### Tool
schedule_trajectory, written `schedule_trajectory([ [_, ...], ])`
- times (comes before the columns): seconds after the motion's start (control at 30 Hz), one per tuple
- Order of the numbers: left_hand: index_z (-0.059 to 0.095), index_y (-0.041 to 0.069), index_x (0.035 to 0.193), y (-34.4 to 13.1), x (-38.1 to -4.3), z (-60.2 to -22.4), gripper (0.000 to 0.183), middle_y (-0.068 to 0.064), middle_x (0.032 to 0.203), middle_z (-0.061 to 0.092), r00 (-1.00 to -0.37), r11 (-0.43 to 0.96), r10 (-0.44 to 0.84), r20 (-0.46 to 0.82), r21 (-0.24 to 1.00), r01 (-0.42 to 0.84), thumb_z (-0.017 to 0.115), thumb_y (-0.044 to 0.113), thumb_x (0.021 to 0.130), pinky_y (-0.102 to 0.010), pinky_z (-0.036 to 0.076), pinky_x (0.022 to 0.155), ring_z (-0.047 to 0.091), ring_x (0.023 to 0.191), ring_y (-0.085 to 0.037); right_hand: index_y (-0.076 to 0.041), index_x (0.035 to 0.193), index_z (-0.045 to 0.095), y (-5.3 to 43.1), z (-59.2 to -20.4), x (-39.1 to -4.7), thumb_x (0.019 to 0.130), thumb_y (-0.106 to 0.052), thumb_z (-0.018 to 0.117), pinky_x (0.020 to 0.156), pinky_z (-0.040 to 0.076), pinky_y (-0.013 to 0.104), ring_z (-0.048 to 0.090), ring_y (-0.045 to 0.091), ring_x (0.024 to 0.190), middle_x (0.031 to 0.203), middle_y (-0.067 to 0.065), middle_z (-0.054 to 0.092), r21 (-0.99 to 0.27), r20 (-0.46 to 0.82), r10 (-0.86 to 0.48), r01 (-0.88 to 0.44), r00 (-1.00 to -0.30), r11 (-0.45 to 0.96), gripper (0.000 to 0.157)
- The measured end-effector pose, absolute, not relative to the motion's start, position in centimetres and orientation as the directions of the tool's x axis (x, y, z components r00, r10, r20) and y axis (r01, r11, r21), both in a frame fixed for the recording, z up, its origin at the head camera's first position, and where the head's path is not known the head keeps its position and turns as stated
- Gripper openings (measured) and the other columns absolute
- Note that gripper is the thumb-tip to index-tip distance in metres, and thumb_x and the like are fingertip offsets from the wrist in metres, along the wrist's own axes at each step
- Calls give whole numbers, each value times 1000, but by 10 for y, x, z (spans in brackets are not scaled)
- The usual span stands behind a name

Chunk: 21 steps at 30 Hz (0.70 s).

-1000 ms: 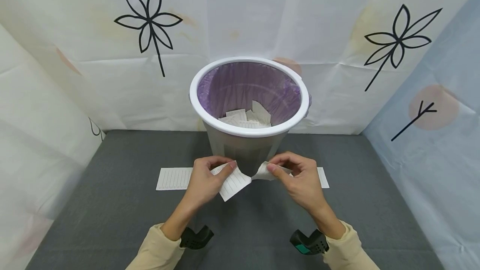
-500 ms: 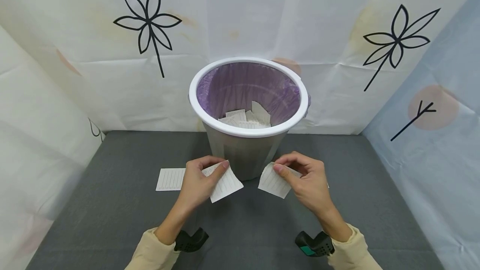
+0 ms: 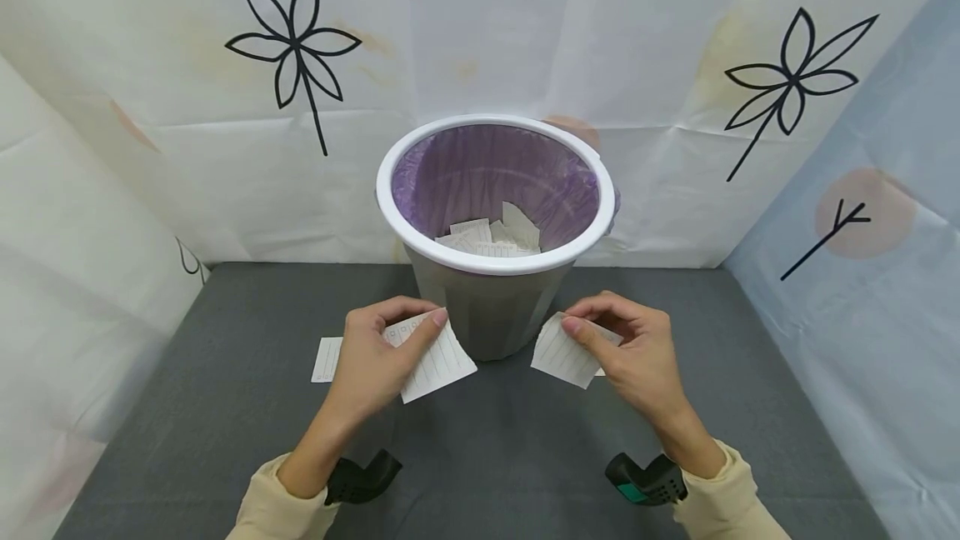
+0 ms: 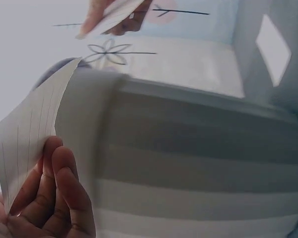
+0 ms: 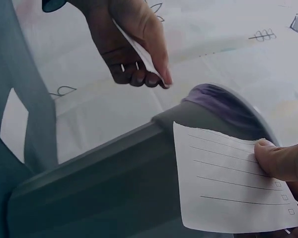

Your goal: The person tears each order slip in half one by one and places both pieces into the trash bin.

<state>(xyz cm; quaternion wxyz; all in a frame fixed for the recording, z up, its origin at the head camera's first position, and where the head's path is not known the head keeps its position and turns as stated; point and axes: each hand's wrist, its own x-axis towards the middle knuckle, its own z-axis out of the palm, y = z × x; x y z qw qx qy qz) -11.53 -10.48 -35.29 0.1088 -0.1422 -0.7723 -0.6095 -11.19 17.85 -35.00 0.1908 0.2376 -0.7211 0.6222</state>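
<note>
My left hand [image 3: 375, 357] pinches a torn piece of lined paper [image 3: 441, 363] between thumb and fingers, in front of the bin. To the right, my right hand [image 3: 637, 357] pinches another lined paper piece [image 3: 564, 352]; the right wrist view shows small checkboxes along one side of this piece [image 5: 228, 183]. A gap separates the two pieces, and both are held below the rim of the grey wastebasket [image 3: 480, 307]. Several paper scraps [image 3: 517, 232] lie inside its purple liner [image 3: 495, 161].
On the grey table [image 3: 480, 457], a lined paper slip [image 3: 326, 359] lies partly behind my left hand. Another slip [image 4: 274, 49] lies at the right, mostly hidden by my right hand in the head view. Patterned cloth walls [image 3: 480, 23] enclose the back and sides.
The paper, joined at a narrow point a second ago, is now in two separate pieces. Both hands have moved apart, left hand leftward and right hand rightward, each keeping its piece.
</note>
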Motion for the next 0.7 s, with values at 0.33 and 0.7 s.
schedule_trajectory([
  [0.33,79,3,95,-127,-121,-293,10,-6,91,75,-895,212,-15,445,877,432,76,12,92,-24,54,59,68,74,-17,11,93,71,205,-306,-116,85,12,75,61,52,19,66,14,75,86,7,72,-817,563,-16,-560,-826,140,9],
  [0.7,77,-4,92,-151,-151,-235,8,-15,86,72,-882,-144,-151,446,873,466,77,3,89,-23,56,54,67,61,-14,23,89,66,228,-259,-154,81,27,65,61,51,23,62,20,69,82,17,71,-716,644,114,-649,-756,-257,9],
])
